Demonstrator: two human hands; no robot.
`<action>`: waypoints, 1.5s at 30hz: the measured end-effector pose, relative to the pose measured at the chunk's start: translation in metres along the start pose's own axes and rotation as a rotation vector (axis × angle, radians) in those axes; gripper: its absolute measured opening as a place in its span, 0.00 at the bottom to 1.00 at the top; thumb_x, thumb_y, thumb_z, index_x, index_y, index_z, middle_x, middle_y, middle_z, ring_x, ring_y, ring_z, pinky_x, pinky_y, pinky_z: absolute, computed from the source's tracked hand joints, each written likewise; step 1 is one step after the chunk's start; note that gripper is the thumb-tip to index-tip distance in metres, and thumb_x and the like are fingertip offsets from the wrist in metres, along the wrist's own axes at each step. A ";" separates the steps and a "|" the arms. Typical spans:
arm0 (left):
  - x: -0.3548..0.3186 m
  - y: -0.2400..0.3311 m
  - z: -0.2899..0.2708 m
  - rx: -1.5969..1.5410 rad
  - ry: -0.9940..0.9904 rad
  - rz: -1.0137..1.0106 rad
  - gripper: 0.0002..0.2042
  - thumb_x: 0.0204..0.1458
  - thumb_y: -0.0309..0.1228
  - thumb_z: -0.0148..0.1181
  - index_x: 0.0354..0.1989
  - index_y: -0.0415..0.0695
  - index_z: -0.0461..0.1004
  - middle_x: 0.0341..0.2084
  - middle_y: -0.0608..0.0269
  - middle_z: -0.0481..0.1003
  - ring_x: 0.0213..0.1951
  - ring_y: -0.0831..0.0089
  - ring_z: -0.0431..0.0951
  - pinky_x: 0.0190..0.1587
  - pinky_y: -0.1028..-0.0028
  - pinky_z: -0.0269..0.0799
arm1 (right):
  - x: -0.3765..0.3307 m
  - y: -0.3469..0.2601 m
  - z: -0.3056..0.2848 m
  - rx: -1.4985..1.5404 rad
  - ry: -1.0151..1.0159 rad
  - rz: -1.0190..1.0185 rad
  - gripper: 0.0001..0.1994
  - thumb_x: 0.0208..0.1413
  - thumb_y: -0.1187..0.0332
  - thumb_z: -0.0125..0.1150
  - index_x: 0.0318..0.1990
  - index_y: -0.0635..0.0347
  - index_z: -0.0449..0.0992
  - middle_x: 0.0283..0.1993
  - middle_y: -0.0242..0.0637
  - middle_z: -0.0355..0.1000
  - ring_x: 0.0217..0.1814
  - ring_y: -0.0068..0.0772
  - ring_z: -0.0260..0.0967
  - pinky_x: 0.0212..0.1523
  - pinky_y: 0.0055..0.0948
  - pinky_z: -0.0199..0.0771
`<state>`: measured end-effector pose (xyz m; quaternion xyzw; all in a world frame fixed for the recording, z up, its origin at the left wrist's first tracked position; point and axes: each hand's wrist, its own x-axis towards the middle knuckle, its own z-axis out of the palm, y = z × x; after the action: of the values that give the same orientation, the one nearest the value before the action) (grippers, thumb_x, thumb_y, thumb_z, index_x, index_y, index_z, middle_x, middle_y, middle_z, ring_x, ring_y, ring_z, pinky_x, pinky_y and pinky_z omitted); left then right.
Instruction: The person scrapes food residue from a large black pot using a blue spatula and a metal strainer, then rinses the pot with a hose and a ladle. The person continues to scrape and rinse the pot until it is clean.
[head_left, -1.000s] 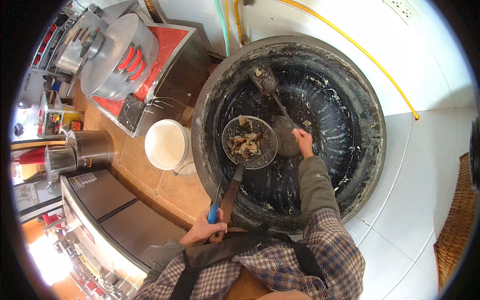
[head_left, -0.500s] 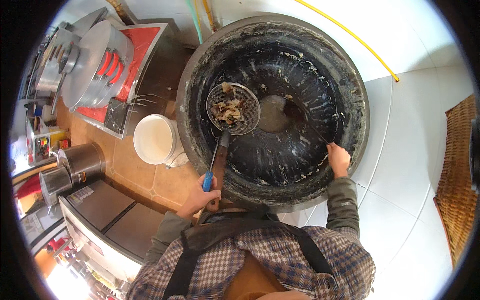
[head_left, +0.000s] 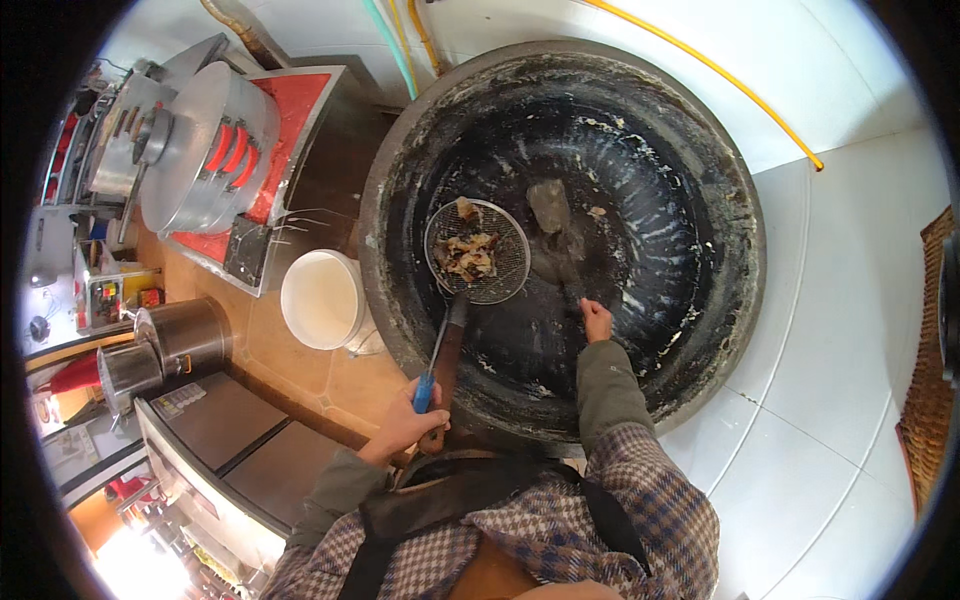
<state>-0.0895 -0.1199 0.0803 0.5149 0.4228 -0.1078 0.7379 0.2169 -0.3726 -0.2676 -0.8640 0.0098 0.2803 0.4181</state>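
Observation:
A big dark wok (head_left: 690, 400) with pale residue streaks fills the middle of the view. Within its left side is a round wire-mesh skimmer (head_left: 500, 235), carrying brownish food scraps (head_left: 468, 258). My left hand (head_left: 403, 425), closed at the near-left rim, holds the skimmer's long brown handle (head_left: 447, 365) together with a thin metal tool with a blue handle (head_left: 423, 393). Over the bowl, my right hand (head_left: 596, 320) is wrapped round the handle of a spatula (head_left: 548, 206). The spatula's broad grey blade lies near the wok's centre, by murky liquid.
A white bucket (head_left: 322, 300) stands on the tiled floor left of the wok. Beyond it are a large aluminium pot (head_left: 215, 150) on a red-topped counter and a steel stockpot (head_left: 190, 340). Yellow pipe (head_left: 700, 75) runs along the wall; a woven basket (head_left: 928, 370) is far right.
My right hand has moved left from the wok's right side toward its middle, and the spatula blade now shows clearly. My left hand still holds the skimmer; the whole view has shifted slightly.

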 end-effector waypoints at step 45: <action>0.019 -0.015 -0.017 -0.179 -0.019 0.048 0.14 0.45 0.14 0.62 0.36 0.41 0.65 0.26 0.66 0.67 0.27 0.70 0.78 0.31 0.72 0.76 | -0.048 -0.111 -0.223 -0.929 0.336 -0.241 0.16 0.54 0.49 0.61 0.36 0.50 0.83 0.33 0.42 0.78 0.36 0.49 0.77 0.36 0.46 0.75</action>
<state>-0.0954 -0.1073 0.0544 0.4558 0.4113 -0.0568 0.7873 0.3109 -0.4729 -0.0541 -0.9869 -0.1486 0.0621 0.0119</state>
